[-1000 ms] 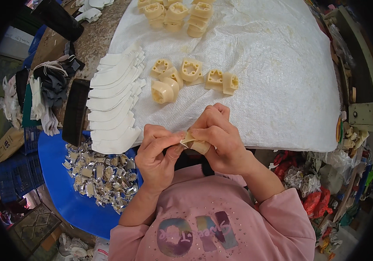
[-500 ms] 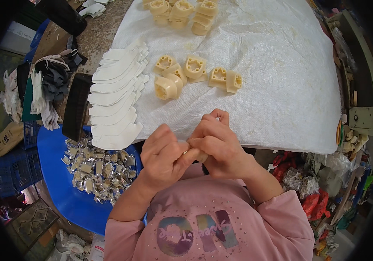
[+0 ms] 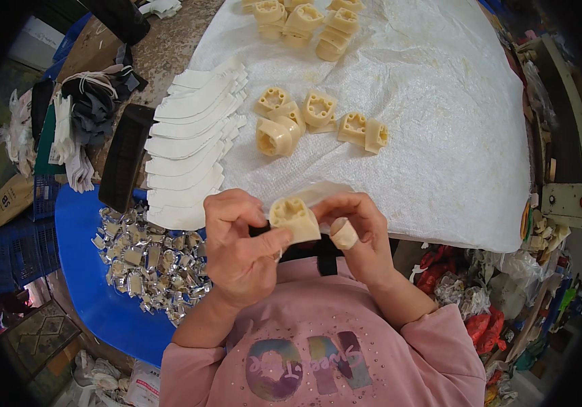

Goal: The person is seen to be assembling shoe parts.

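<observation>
Head view: left hand (image 3: pixel 242 249) side-pinches hollow cream plastic block (image 3: pixel 299 222), likely leaving sockets exposed; right hand (image 3: pixel 367 245) curls beside those fingers, hold unclear.

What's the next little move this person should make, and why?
Perhaps the right hand should close its wrapped thumb against the cream piece: the left hand holds it, but that thumb stands apart from it, so a two-handed grip would likely be steadier.

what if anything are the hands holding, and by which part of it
A cream moulded piece: the left hand pinches it at its lower left side. Whether the right hand also grips it cannot be told.
</observation>
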`<control>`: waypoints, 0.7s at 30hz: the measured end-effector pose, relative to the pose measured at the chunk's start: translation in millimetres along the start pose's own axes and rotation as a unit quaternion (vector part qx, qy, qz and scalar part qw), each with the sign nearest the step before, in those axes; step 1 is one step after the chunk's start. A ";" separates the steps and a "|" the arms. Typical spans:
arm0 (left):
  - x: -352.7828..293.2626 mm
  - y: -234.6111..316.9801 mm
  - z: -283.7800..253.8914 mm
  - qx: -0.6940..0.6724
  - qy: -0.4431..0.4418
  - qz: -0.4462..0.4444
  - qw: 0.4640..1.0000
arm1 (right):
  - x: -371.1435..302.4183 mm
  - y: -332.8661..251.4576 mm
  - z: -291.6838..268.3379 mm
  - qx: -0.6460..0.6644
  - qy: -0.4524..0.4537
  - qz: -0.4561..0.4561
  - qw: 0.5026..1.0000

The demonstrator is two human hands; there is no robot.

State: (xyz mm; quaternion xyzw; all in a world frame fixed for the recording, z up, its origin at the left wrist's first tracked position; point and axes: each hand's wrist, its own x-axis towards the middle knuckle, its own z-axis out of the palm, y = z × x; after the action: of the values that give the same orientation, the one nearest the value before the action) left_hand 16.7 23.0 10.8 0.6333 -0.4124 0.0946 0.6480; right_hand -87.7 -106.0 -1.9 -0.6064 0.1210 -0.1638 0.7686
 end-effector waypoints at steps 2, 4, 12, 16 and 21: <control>-1.8 2.8 5.7 -0.045 -0.021 -0.015 0.999 | -1.7 -1.6 4.4 0.116 0.042 0.026 0.992; -4.9 -0.5 4.3 -0.077 -0.100 -0.002 0.992 | -4.3 1.5 -0.1 0.144 0.037 0.022 0.989; -3.0 -1.9 10.8 0.108 -0.129 0.090 0.982 | -12.4 -8.5 -3.7 0.165 0.031 0.067 0.983; 2.2 5.8 16.5 0.197 -0.155 0.105 0.962 | -5.7 -16.3 0.0 0.084 0.023 0.065 0.994; 0.9 5.8 15.8 0.213 -0.175 0.064 0.959 | 0.3 -18.0 -8.0 -0.217 -0.046 -0.002 0.975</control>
State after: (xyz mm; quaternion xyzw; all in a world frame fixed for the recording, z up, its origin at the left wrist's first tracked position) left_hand 7.0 9.4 13.4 0.7356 -0.5294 0.1095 0.4082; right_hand -92.3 -117.1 13.7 -0.7661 0.1168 -0.1072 0.6229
